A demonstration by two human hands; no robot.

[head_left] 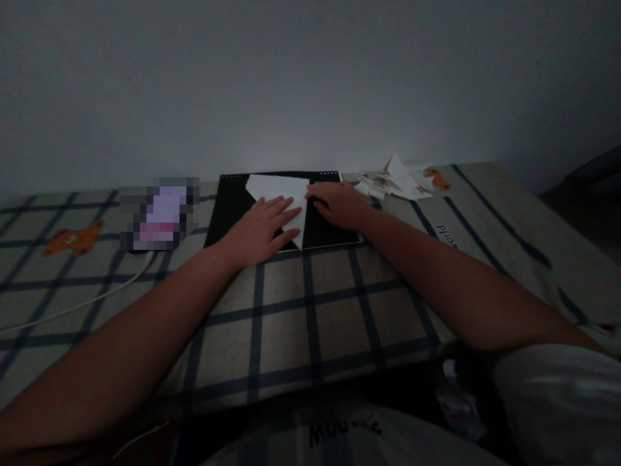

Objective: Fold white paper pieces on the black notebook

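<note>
A white sheet of paper [279,186], folded to a point at its near end, lies on a black flat pad [224,213] with small holes along its far edge. My left hand [264,230] rests flat across the paper, fingers spread and pointing right. At the paper's right edge is my right hand [337,204], its fingers bent and fingertips touching the edge. Whether those fingertips pinch the paper or only press on it cannot be made out. Part of the paper is hidden under my left hand.
A pile of folded and torn white paper [395,181] lies right of the pad. On the left is a phone [160,213], blurred out, with a white cable [107,294]. A checked cloth [286,323] covers the table, which meets a wall [291,84].
</note>
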